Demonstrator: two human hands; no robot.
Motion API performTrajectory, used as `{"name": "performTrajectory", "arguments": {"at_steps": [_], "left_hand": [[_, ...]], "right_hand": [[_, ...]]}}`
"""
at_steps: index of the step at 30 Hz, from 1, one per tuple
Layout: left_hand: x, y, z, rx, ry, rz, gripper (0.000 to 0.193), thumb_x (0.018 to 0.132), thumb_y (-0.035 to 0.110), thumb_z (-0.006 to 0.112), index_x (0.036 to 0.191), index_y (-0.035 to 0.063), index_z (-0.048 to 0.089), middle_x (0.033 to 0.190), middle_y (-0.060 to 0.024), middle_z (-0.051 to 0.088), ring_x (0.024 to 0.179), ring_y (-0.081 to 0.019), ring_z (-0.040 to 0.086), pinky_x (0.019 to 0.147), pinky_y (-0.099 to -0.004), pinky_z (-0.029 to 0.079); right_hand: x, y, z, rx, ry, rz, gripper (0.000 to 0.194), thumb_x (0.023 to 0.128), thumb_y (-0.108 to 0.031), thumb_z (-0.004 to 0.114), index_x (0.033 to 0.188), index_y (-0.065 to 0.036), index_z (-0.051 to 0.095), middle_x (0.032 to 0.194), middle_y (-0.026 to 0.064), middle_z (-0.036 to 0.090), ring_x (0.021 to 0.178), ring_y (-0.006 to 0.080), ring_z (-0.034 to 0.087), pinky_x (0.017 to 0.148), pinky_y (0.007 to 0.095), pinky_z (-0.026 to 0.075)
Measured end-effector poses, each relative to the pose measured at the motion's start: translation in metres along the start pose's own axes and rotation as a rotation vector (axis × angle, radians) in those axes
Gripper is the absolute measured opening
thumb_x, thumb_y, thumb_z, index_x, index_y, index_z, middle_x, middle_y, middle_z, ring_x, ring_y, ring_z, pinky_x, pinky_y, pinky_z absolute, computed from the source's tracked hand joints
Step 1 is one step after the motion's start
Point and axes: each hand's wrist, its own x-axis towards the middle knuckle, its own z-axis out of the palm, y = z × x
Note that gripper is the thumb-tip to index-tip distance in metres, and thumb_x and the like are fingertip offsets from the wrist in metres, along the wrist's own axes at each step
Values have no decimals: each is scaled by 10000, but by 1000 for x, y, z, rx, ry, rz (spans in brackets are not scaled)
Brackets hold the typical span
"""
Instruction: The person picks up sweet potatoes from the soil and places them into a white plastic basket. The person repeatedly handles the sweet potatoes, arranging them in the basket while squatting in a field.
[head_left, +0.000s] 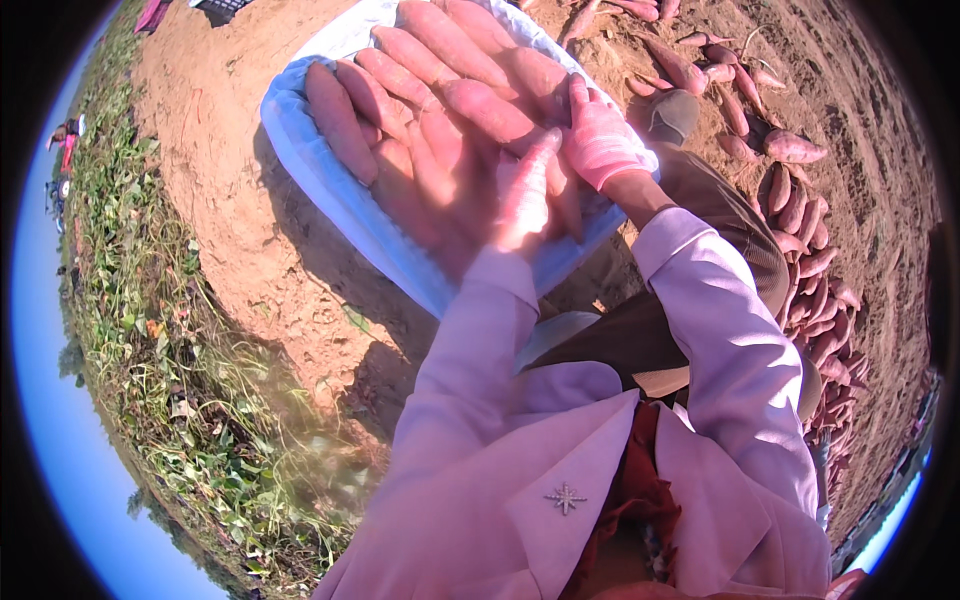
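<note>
Before me stands a crate or basket lined with a pale blue plastic sheet (330, 176), heaped with pinkish-red sweet potatoes (450, 45). Both my hands wear thin pink striped gloves. My left hand (525, 191) is down among the roots at the near side, beside a sweet potato (564, 191); its grip is partly hidden and washed out by glare. At the right-hand rim, my right hand (604, 139) touches the end of a thick sweet potato (540, 79). Whether its fingers close around that root cannot be told.
Loose sweet potatoes (795, 146) lie on the soil to the right, with a long heap (817, 315) beside my leg. My shoe (673, 116) is close to the crate. Cut vines (187, 375) cover the left. Another crate (217, 7) shows at the top left.
</note>
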Motion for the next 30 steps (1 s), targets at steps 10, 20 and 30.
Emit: {"name": "performTrajectory", "arguments": {"at_steps": [10,20,30], "left_hand": [[-10,-9,-20,-13,-76,-65,389,933,204,653,1257,15,548,1122,-74,585,1028,-162,551,898,-271,447],[-73,61,-21,-3,-200,-282,516,847,373,717,1178,-3,595,1033,-75,636,905,-195,615,762,-316,513],[-96,175,-41,845,-822,-594,494,752,415,762,991,1,637,779,-52,626,643,-136,585,579,-255,465]], "right_hand": [[-13,11,-9,-20,8,-122,677,882,-235,635,1471,-71,345,1429,185,448,1260,399,491,1019,433,448],[-16,47,-33,106,140,-113,587,846,-201,670,1387,-85,475,1386,170,499,1164,398,564,955,421,485],[-107,-17,-19,-199,111,-988,467,847,-269,579,1305,-180,546,1265,45,591,1217,239,521,1020,423,402]]}}
